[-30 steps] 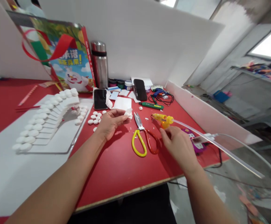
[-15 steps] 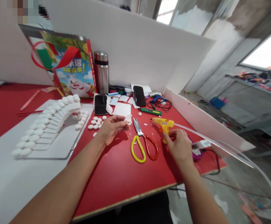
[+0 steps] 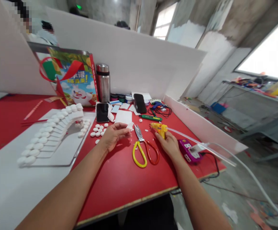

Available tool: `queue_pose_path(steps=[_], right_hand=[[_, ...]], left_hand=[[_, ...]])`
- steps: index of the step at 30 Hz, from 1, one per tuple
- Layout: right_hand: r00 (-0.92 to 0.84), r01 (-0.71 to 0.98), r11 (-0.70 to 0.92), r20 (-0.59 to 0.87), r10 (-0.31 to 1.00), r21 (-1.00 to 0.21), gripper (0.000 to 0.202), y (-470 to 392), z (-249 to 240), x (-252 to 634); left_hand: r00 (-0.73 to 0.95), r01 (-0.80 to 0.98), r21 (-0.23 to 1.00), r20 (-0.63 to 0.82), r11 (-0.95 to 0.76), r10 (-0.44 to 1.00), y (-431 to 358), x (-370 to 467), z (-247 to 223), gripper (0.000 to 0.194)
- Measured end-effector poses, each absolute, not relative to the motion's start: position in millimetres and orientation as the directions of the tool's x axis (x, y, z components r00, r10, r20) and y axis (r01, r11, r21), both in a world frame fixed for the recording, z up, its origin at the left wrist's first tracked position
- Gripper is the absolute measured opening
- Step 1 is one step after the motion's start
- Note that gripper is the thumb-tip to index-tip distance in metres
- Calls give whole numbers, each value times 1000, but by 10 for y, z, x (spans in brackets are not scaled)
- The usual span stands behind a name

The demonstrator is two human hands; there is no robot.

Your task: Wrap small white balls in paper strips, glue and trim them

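My left hand (image 3: 115,136) pinches a small white scrap (image 3: 130,126), perhaps paper or tissue, between thumb and fingers. A yellow hot glue gun (image 3: 162,129) is gripped by its handle in my right hand (image 3: 169,144), its nozzle toward the left and a long clear glue stick (image 3: 189,136) out of its back. Between my hands lie scissors (image 3: 139,134) with one yellow and one red handle, blades slightly apart. Several white round discs (image 3: 98,130) lie just left of my left hand. Farther left, a curved white stair model (image 3: 59,127) is edged with such discs.
A purple power socket (image 3: 188,151) with a white plug sits at the right. Two phones (image 3: 102,112), a green-handled tool (image 3: 150,118), a steel flask (image 3: 103,83) and a colourful bag (image 3: 78,78) are farther back. White boards (image 3: 129,57) wall the red table.
My right hand has carried the glue gun slightly left, closer to the scissors and the white scrap. The left hand still pinches the scrap. The camera view has shifted a little.
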State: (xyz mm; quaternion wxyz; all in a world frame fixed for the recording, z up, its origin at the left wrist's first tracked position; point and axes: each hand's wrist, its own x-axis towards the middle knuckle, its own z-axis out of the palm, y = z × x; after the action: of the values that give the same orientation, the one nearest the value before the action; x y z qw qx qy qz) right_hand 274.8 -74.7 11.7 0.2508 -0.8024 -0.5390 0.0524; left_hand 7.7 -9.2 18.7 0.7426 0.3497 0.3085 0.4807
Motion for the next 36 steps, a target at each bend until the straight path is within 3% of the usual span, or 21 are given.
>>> queue_pose_path(steps=[7,11,13,17,26,31,36], right_hand=[[376,690,-96,242,894,-717,39,-774,49,2742],[397,359,-33,121,910,-933,40,-884,161,2595],[343,180,-20,44,938,-983,42,-968,268,2473],[261,10,-22,-19,965,-1000,46,-1059,468,2264],[67,-76,50,45,997,-996,47,-678,404,1970],[84,-16,101,99,992,-995,47,-659,282,1912],[28,6,49,49,998,-999,49,-688,248,1911]], left_hand=[[391,-509,791,-140,340,910,-76,46,159,39],[388,-528,771,-154,357,909,-61,28,163,37],[390,-525,769,-163,364,906,-58,26,170,35],[375,-517,778,-169,356,912,-48,26,181,34],[206,-458,862,-135,217,969,18,13,129,38],[162,-444,875,-135,194,978,25,1,131,41],[139,-406,897,-126,172,982,34,-1,131,43]])
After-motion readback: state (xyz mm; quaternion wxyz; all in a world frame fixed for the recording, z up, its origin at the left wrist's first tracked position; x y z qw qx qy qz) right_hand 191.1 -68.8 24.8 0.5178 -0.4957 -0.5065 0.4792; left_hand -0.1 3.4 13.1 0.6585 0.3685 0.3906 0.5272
